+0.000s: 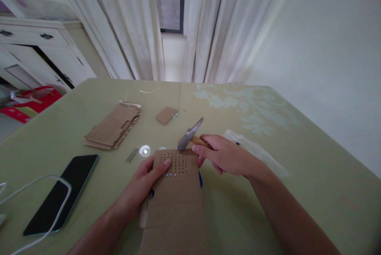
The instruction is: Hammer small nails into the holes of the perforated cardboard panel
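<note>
My left hand [153, 172] is closed on the left edge of a long brown cardboard piece [177, 203], thumb lying on its face. Rows of small holes run across the upper part of the cardboard, with a few pale round dots below them. A hammer [190, 134] with a metal head and wooden handle is gripped in my right hand [218, 152]. Its head is at the cardboard's far edge; whether they touch I cannot tell. Something blue shows partly from under the cardboard's right side.
A stack of hole-punched cardboard sheets [113, 126] lies at the left, near a small cardboard square [166, 115]. Thin metal rods [132, 155] rest beside a shiny round disc [145, 151]. A phone [64, 193] lies under a white cable [67, 199]. Clear plastic [262, 153] lies behind my right forearm.
</note>
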`<action>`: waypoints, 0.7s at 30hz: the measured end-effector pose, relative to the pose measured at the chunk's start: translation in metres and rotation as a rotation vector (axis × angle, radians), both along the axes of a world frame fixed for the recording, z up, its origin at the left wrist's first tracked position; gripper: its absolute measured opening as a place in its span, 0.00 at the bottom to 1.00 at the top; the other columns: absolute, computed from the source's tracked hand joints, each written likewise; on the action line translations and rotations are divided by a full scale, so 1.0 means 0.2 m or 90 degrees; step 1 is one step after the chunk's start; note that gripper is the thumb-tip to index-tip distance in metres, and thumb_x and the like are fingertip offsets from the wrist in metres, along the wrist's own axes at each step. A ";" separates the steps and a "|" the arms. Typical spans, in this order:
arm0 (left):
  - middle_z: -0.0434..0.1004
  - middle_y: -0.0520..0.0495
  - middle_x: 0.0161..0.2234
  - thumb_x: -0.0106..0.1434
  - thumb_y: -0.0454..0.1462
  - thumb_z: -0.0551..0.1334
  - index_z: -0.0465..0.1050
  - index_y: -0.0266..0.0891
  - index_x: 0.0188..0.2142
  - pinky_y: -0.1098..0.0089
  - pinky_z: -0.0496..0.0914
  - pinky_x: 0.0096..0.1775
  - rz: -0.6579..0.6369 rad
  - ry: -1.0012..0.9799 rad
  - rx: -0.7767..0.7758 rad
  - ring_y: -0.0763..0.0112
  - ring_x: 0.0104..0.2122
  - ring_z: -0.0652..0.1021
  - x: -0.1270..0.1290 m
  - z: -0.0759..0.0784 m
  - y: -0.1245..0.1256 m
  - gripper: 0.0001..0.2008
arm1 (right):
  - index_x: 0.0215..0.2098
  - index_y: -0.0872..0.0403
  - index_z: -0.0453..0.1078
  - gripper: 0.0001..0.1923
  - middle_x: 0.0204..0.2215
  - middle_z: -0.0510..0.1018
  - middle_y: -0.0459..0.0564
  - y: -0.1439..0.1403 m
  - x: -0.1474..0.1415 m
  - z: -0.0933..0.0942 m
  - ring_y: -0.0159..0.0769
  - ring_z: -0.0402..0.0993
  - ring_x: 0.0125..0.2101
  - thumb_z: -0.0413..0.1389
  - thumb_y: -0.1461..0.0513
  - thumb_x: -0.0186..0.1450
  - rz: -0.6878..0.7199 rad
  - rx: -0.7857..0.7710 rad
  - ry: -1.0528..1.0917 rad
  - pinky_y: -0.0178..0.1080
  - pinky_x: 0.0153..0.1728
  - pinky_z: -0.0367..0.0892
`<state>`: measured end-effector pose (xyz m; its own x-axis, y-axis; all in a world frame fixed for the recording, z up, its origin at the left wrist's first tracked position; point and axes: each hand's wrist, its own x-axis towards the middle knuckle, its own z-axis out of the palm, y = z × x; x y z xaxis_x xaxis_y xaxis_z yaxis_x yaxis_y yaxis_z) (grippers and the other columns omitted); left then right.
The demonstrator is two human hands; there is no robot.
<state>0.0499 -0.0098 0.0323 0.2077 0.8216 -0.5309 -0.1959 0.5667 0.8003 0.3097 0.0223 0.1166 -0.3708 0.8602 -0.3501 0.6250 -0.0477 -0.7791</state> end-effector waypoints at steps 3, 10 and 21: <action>0.91 0.42 0.38 0.52 0.56 0.83 0.82 0.40 0.53 0.67 0.82 0.32 0.026 -0.001 -0.002 0.58 0.33 0.88 0.00 -0.02 0.00 0.35 | 0.48 0.52 0.75 0.18 0.39 0.88 0.47 0.00 0.01 -0.01 0.27 0.71 0.19 0.56 0.47 0.80 -0.008 -0.028 0.044 0.33 0.19 0.66; 0.90 0.44 0.34 0.47 0.53 0.86 0.80 0.41 0.48 0.66 0.82 0.29 0.060 -0.014 -0.040 0.57 0.28 0.88 0.01 0.00 0.01 0.35 | 0.45 0.54 0.75 0.15 0.42 0.89 0.50 0.02 0.02 -0.06 0.24 0.67 0.19 0.60 0.50 0.78 -0.043 -0.050 0.105 0.30 0.17 0.63; 0.90 0.44 0.37 0.49 0.55 0.84 0.80 0.41 0.52 0.67 0.81 0.30 0.065 0.034 0.015 0.57 0.31 0.88 -0.02 0.02 0.00 0.37 | 0.41 0.53 0.77 0.12 0.39 0.88 0.48 0.01 0.01 0.01 0.26 0.69 0.21 0.59 0.55 0.78 -0.091 0.037 0.034 0.30 0.16 0.63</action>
